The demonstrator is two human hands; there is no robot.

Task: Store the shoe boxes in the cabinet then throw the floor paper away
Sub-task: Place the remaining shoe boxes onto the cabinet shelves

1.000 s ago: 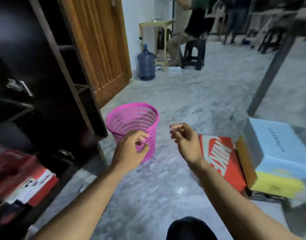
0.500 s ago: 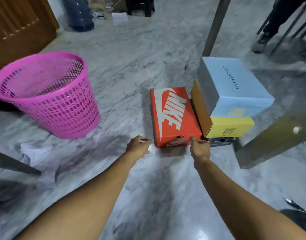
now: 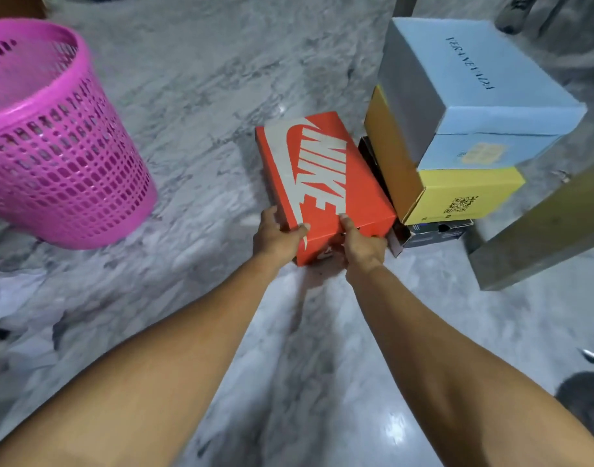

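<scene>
Both hands, left (image 3: pixel 278 234) and right (image 3: pixel 362 244), grip the orange shoe box (image 3: pixel 325 183).

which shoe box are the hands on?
The orange Nike shoe box, alone on the floor. Left hand and right hand grip its near end. The blue, yellow and dark boxes sit stacked beside it, untouched.

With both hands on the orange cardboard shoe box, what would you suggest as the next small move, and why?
Probably lift the orange cardboard shoe box straight up: the left hand and right hand already grip its near end, and it lies alone on the marble floor.
</scene>
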